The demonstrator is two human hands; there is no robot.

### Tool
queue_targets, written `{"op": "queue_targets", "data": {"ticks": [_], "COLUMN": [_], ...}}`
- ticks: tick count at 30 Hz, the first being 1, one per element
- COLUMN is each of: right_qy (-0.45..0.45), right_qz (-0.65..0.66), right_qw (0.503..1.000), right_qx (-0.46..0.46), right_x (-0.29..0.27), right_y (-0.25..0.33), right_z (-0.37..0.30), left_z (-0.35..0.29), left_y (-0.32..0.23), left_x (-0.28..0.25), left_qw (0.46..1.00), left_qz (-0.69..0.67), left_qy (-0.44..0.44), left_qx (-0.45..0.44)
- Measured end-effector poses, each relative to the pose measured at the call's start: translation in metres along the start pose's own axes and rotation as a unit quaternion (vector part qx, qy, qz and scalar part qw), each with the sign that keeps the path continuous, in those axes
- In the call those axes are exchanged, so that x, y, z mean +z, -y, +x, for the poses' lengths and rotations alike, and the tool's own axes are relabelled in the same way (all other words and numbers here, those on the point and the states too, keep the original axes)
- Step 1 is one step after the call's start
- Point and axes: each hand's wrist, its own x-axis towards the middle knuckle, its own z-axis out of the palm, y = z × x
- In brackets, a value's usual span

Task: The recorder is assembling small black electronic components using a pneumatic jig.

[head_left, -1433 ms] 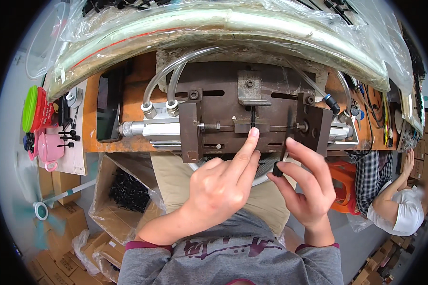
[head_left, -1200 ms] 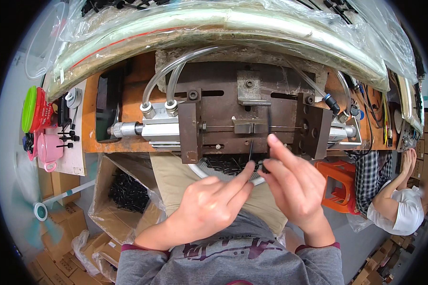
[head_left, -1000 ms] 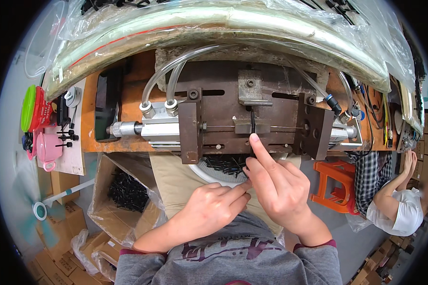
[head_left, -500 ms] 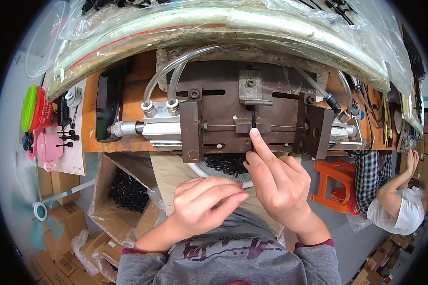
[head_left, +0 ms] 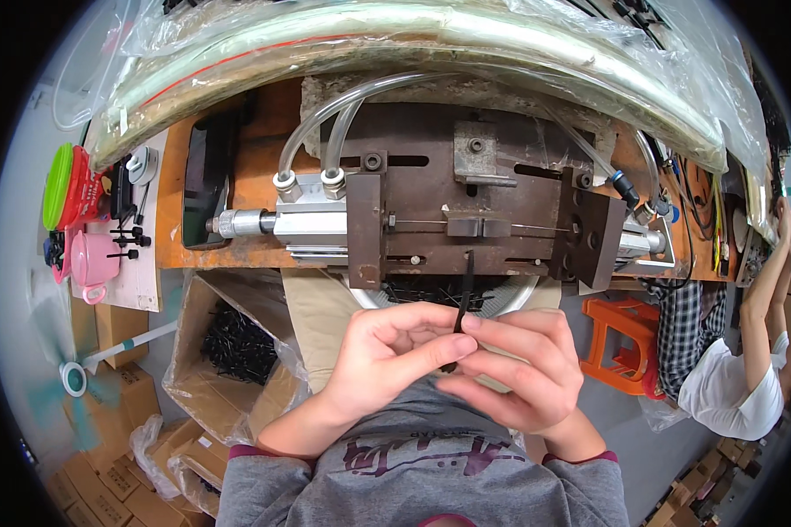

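Note:
A thin black rod-like part [head_left: 468, 285] stands up between my two hands, just in front of the metal fixture. My left hand [head_left: 382, 356] pinches it near its lower end with thumb and index finger. The fingertips of my right hand [head_left: 532, 364] close on the same part from the other side. Beyond its tip, the small centre block [head_left: 477, 226] of the fixture lies between two thin rods, with no black part in it. A metal bracket [head_left: 475, 151] is bolted behind that block. Part of the black piece is hidden by my fingers.
Brown end blocks [head_left: 366, 230] and air cylinders [head_left: 312, 232] flank the fixture. Below the bench edge, a white basin [head_left: 531, 294] holds black parts. A carton [head_left: 189, 369] of similar pieces stands left. At right are an orange stool [head_left: 622, 342] and another person [head_left: 734, 386].
The black part has come out of the centre block and toward me. My right hand has drawn back from the fixture, and my left hand has closed on the part.

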Motion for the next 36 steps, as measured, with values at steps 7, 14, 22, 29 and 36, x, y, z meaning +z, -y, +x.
{"op": "queue_targets", "data": {"ticks": [7, 14, 22, 29, 36], "right_qy": [-0.073, -0.073, -0.130, -0.120, -0.112], "right_qz": [0.392, 0.424, 0.441, 0.464, 0.503], "right_qw": [0.840, 0.814, 0.800, 0.802, 0.787], "right_qx": [0.367, 0.390, 0.386, 0.356, 0.339], "right_x": [-0.011, -0.007, -0.004, -0.007, -0.002], "right_y": [0.000, -0.005, 0.006, 0.002, 0.005], "right_z": [0.010, 0.013, 0.017, 0.013, 0.014], "left_z": [-0.004, -0.009, -0.017, -0.020, -0.017], "left_y": [-0.011, -0.015, -0.016, -0.017, -0.017], "left_x": [0.003, 0.012, -0.001, 0.001, 0.001], "left_qw": [0.984, 0.983, 0.839, 0.830, 0.824], "left_qz": [-0.061, 0.157, 0.394, 0.397, 0.414], "left_qy": [0.136, 0.013, 0.110, 0.079, 0.113], "left_qx": [-0.097, 0.097, 0.358, 0.384, 0.370]}}
